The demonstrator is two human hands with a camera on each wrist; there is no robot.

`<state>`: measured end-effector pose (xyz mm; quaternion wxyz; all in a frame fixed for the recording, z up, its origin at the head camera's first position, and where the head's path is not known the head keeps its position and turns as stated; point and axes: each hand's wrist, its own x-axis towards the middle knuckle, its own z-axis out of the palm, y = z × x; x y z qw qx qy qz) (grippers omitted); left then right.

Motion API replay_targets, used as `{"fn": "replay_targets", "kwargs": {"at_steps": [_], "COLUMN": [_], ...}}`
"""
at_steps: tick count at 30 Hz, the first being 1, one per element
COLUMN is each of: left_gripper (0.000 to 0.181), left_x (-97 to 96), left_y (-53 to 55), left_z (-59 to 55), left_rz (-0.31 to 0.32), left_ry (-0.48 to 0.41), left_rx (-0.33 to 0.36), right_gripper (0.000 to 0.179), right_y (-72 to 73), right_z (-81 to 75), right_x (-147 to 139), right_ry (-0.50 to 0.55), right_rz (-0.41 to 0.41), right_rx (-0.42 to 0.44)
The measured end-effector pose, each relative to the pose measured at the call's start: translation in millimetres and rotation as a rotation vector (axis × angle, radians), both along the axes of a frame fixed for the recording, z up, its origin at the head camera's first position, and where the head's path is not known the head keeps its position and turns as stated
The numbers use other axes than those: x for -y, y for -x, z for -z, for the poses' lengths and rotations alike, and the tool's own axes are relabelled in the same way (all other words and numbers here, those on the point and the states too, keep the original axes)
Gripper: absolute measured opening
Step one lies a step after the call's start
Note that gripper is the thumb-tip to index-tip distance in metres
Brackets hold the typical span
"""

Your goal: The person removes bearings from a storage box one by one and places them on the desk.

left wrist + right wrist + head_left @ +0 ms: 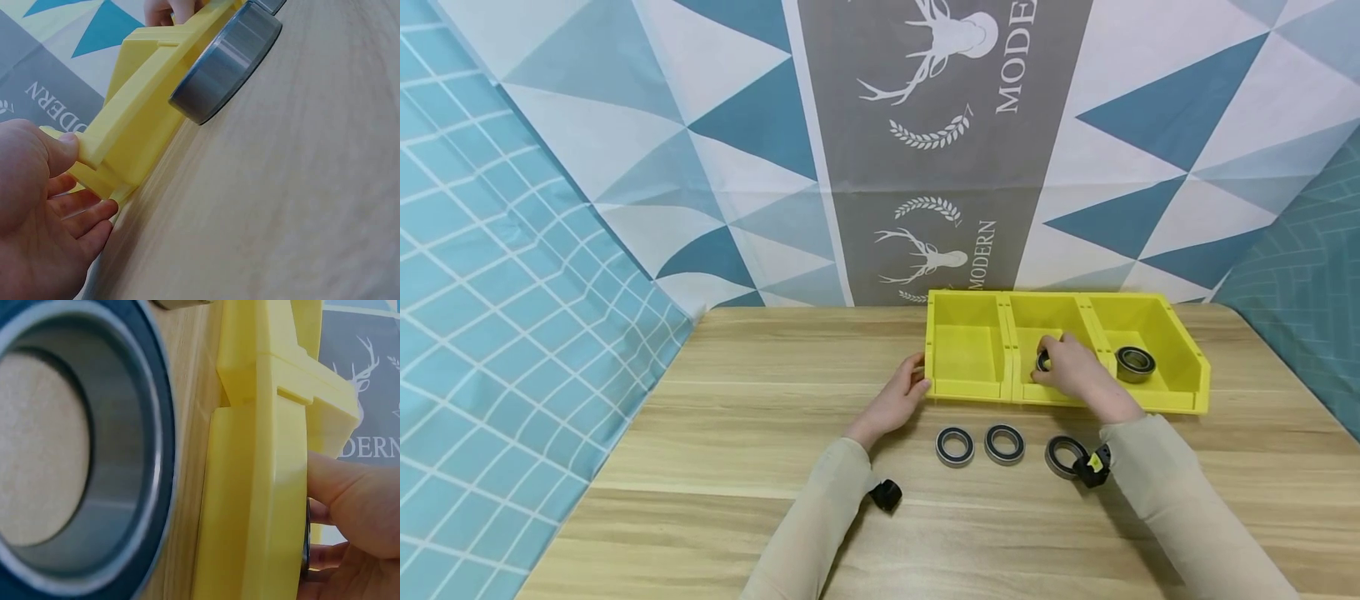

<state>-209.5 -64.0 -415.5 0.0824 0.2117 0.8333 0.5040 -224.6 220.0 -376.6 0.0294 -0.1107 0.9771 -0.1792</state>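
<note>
Right hand (pixel 1071 367) is pinching a bearing (pixel 1042 361) in the middle compartment of the bin (pixel 970 390). Left hand (pixel 898 398) is gripping the bin's left end, thumb pressing on the rim, fingers bending round the corner.

Bin is sitting right of centre in the frame, long axis running left-right, compartments opening upward, low front lip facing the bottom of the frame. Right hand is hiding most of the held bearing; can't tell its tilt.

Partitions are flanking the right hand on both sides. Bin's back is sitting near the far edge of the table (pixel 775 400); table is extending from the left hand toward lower left.

Thicker bearing (pixel 1138 377), maybe a stack, can't tell, is lying in the right compartment, hole facing up. Left ring (pixel 955 461), middle ring (pixel 1006 459) and right ring (pixel 1051 457) are lying flat below the lip, spaced apart; right wrist camera (pixel 1092 468) is partly covering the last.
</note>
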Motion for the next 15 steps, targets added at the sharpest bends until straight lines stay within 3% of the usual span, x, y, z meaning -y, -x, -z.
{"fn": "replay_targets", "kwargs": {"at_steps": [5,12,15], "left_gripper": [0.047,0.048,0.049], "left_x": [-1.1,1.8,2.0], "left_y": [-9.4,5.3,7.5], "left_z": [-14.5,9.8,13.1], "left_rz": [0.01,-0.006,-0.008], "left_ry": [-0.035,0.012,0.01], "left_rx": [0.014,-0.02,-0.007], "right_gripper": [0.044,0.044,0.044], "right_y": [-3.5,-9.8,-12.5], "right_z": [-0.9,-5.9,-9.4], "right_x": [0,0,0], "right_ry": [-0.006,-0.022,-0.012], "right_rz": [0.009,0.008,0.017], "right_rx": [-0.007,-0.045,-0.054]}}
